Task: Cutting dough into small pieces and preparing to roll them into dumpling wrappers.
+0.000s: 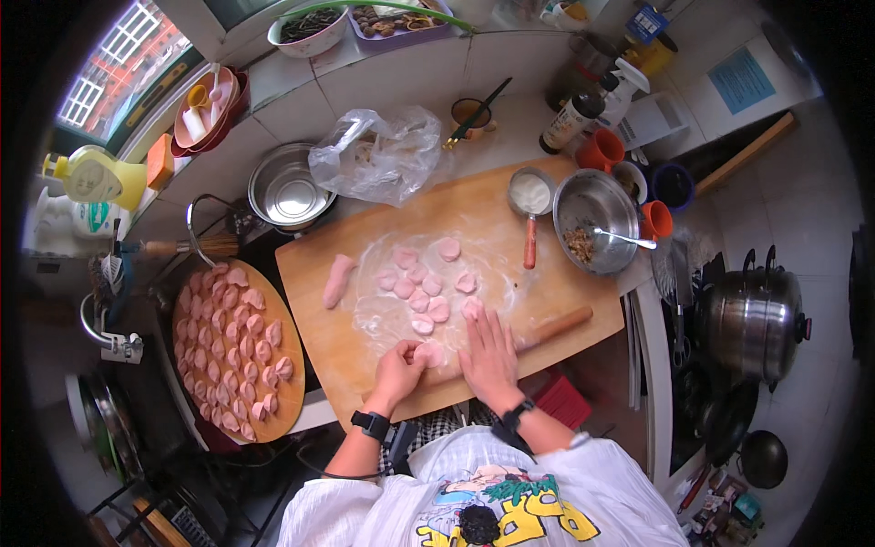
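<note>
My left hand [398, 375] pinches the near-left edge of a flattened pink dough disc [431, 353] between thumb and fingers. Stretched flat, my right hand [491, 359] lies over a wooden rolling pin [557, 325], its fingertips at a small pink dough piece [472, 307]. The pin's middle is partly hidden under that hand. Several more dough pieces [418, 299] rest on the floured wooden board [307, 263], beyond my hands. A thick dough roll [338, 280] lies toward the board's left side.
At the left, a round wooden board [290, 403] carries many filled pink dumplings [232, 335]. A steel bowl [601, 188] with some filling and a spoon stands at the board's far right corner, beside a ladle of flour [531, 193]. Behind sit a plastic bag [383, 154] and a steel basin [288, 184].
</note>
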`<action>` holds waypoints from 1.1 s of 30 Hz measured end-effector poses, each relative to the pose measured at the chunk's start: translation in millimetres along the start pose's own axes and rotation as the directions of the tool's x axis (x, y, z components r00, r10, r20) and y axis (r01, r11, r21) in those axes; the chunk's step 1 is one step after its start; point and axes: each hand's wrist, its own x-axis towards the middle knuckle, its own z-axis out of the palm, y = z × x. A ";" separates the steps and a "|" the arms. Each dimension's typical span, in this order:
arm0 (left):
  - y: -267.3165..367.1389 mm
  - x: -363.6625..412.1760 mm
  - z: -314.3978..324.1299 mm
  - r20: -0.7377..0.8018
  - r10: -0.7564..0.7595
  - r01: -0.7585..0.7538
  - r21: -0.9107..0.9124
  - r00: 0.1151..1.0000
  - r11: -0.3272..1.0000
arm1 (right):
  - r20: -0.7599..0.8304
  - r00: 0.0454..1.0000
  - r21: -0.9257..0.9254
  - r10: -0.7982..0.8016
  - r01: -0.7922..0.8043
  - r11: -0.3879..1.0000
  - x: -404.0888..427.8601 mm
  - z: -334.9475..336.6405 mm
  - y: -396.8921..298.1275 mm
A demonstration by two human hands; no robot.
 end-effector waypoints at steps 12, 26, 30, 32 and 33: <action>27.3 -3.0 -13.3 -0.054 0.075 -0.056 0.289 0.996 0.956 | 0.118 0.992 0.074 -0.043 0.034 0.997 -38.0 3.4 9.8; 12.6 0.7 -15.5 -0.114 0.095 -0.054 0.318 0.989 0.947 | 0.151 0.987 0.102 -0.055 0.040 0.994 -28.6 4.5 7.2; 28.3 -5.5 -20.5 -0.019 -0.025 0.030 0.374 1.000 0.927 | 0.001 0.999 0.032 -0.048 0.048 0.998 31.8 5.8 -3.0; 41.2 -1.3 -16.7 0.007 -0.035 0.028 0.441 0.999 0.897 | -0.088 0.994 0.016 -0.060 0.061 0.998 62.2 8.0 -2.5; 41.5 2.2 -14.6 -0.016 0.109 -0.086 0.511 0.994 0.855 | -0.107 0.992 0.016 -0.072 0.074 0.997 70.0 10.5 -2.9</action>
